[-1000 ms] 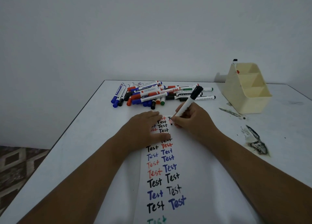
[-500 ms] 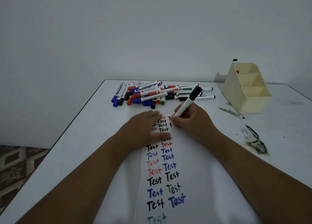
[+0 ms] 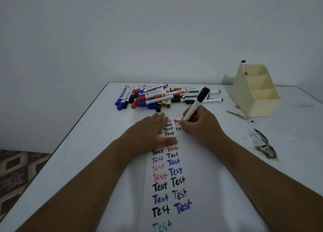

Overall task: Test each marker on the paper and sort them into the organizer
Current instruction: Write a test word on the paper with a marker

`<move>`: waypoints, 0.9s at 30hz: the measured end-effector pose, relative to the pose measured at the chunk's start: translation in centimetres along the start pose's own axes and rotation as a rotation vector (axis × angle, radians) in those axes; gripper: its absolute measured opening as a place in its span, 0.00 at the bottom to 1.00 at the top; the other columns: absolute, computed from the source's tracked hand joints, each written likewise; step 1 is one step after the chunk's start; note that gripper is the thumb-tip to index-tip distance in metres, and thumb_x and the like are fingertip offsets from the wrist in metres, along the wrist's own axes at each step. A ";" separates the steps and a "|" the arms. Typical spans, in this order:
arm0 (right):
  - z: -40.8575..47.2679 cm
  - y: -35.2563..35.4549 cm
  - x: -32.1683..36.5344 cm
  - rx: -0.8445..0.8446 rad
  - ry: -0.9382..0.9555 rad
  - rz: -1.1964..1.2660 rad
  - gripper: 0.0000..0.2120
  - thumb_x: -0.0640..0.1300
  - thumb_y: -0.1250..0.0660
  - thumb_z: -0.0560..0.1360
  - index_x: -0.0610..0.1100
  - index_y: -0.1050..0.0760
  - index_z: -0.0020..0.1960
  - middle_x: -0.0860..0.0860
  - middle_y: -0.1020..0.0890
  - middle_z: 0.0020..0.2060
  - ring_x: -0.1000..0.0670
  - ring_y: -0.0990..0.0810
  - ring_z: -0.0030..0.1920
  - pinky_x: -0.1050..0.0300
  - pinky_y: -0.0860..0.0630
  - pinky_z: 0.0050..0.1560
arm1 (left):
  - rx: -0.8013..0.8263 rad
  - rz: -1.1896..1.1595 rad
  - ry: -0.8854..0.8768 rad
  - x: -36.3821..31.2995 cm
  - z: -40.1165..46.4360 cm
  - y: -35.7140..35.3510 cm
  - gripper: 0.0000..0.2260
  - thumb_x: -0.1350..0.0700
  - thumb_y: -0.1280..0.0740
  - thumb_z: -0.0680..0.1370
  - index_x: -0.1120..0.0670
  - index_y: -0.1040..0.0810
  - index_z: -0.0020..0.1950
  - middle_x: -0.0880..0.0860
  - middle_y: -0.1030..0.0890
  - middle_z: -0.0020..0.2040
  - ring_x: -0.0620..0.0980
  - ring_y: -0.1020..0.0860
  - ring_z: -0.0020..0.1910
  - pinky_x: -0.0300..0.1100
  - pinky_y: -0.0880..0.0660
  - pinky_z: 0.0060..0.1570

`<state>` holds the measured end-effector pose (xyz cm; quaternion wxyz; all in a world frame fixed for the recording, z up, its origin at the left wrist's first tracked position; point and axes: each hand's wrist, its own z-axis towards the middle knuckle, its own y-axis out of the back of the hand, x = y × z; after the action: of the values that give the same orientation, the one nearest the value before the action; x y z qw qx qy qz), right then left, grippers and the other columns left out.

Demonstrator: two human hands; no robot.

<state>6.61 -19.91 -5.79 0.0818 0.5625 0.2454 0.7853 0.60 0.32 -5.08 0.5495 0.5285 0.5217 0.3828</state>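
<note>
My right hand pinches a black whiteboard marker in a writing grip, its tip down on the paper beside a black stroke; my own fingers cover the tip, so I cannot tell how much of the word is written. The marker's black cap sits on its rear end, tilted away from me toward the pile.

My left hand lies flat on the paper with fingers straight and together, thumb stretched to the right, pressing the sheet to the white surface. It hides part of the upper rows of writing. Below it run two columns of "Test" in black, blue and red; a green one at the bottom is cut off by the edge of the view.

Beyond the paper lies the pile of markers, blue, red, black, orange and green caps heaped across one another, too tangled for me to count. The cream organizer stands at the far right, well apart from the pile, with three stepped compartments. A black-capped marker pokes up at its back corner, and something small and red, perhaps another cap, shows inside the rear compartment.

Near the organizer a dark scorched patch and a thin sliver mark the surface. Patterned floor shows at left.
</note>
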 end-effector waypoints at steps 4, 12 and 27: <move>0.1 0.0 0.0 -0.015 0.001 -0.015 0.13 0.46 0.22 0.71 0.55 0.26 0.48 0.55 0.16 0.41 0.57 0.17 0.41 0.63 0.20 0.46 | -0.005 0.008 -0.011 0.1 0.0 -0.1 0.43 0.26 0.46 0.72 0.48 0.52 0.80 0.47 0.53 0.80 0.46 0.54 0.78 0.48 0.49 0.75; 0.1 0.1 -0.1 -0.057 -0.030 -0.005 0.12 0.43 0.23 0.70 0.52 0.24 0.48 0.53 0.16 0.41 0.54 0.17 0.41 0.58 0.19 0.46 | 0.044 0.066 -0.027 0.5 0.1 -0.5 0.46 0.23 0.50 0.70 0.47 0.58 0.79 0.47 0.58 0.80 0.46 0.58 0.78 0.48 0.53 0.76; -0.1 0.0 -0.1 -0.052 -0.034 -0.034 0.11 0.43 0.24 0.70 0.52 0.24 0.47 0.53 0.16 0.40 0.54 0.17 0.40 0.56 0.19 0.46 | 0.036 0.118 -0.049 1.0 0.4 -1.0 0.49 0.20 0.54 0.67 0.46 0.62 0.79 0.46 0.61 0.79 0.45 0.61 0.77 0.49 0.55 0.77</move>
<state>6.57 -19.95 -5.85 0.1141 0.5692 0.2329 0.7802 0.99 1.05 -6.31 0.5288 0.5774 0.4830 0.3921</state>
